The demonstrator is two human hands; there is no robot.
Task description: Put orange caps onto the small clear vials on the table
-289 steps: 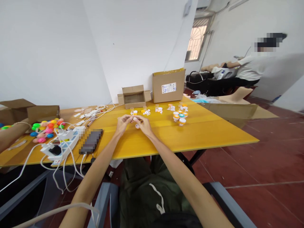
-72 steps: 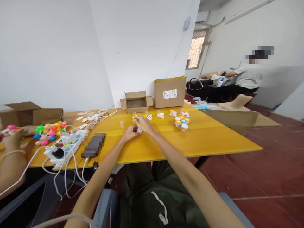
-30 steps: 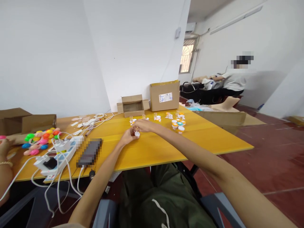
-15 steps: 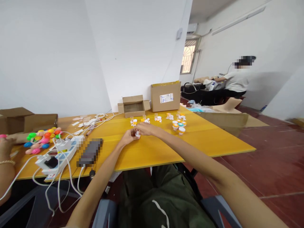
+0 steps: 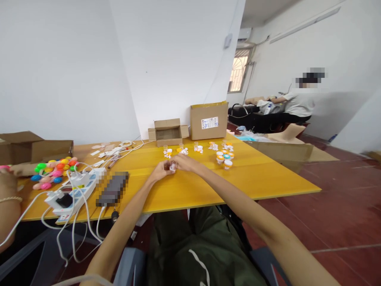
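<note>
Around a small clear plastic jar (image 5: 173,167) with white bits showing in it, my left hand (image 5: 160,171) is closed, low over the table. My right hand (image 5: 185,162) is at the jar's top with its fingers pinched together; what they hold is hidden. Just beyond my hands lie small piles of white pieces (image 5: 183,151) with orange and white lids, and little clear cups (image 5: 165,148) stand behind them. To the right is a cluster of lidded jars (image 5: 228,163) with white, orange and teal lids.
An open cardboard box (image 5: 168,139) and a closed carton (image 5: 208,121) stand against the wall. At left are a power strip (image 5: 85,194) with cables, a phone (image 5: 113,188), colourful balls (image 5: 56,171) and another person's hand (image 5: 7,178). A person (image 5: 300,103) sits far right.
My hands stay together at the jar, with the right fingers shifted only slightly. The view has moved a little, and the other person's arm at left has come slightly further in.
</note>
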